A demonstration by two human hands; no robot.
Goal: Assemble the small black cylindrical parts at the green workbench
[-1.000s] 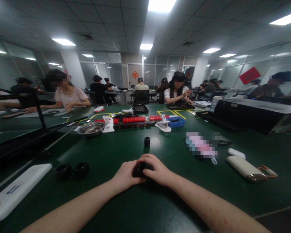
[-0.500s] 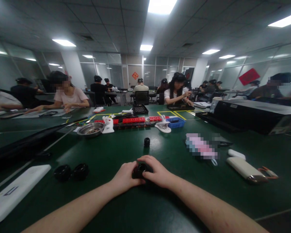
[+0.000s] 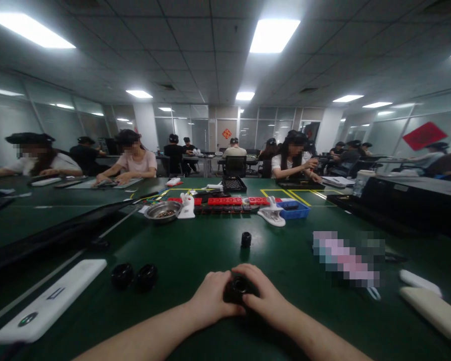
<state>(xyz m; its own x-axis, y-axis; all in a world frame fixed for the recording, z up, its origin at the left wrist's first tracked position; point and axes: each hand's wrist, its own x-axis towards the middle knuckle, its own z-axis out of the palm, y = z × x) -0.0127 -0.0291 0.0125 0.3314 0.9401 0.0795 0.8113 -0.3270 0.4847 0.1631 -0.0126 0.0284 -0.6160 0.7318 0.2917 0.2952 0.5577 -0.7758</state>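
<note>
Between both hands is a black part with a round opening (image 3: 239, 285) that faces up; its full shape is hidden by the fingers. My left hand (image 3: 214, 296) is closed around its left side. From the right, my right hand (image 3: 266, 301) wraps it, with the thumb at the near edge and fingers over the far side. Just beyond the hands, a small black ribbed cylinder (image 3: 246, 239) stands upright on the green table (image 3: 195, 250). Two rounded, glossy black parts (image 3: 146, 277) sit side by side to the left.
A white elongated device (image 3: 52, 301) lies at left. Farther back are a metal bowl (image 3: 163, 212) with small pieces, white clamps (image 3: 272, 213), red strips (image 3: 224, 201) and a blue bin (image 3: 295, 209). A cream power-bank-like object (image 3: 432, 311) lies right. Several people sit around.
The view has tilted up and turned left, so everything appears lower and farther right. Both hands keep the same grip on the black part.
</note>
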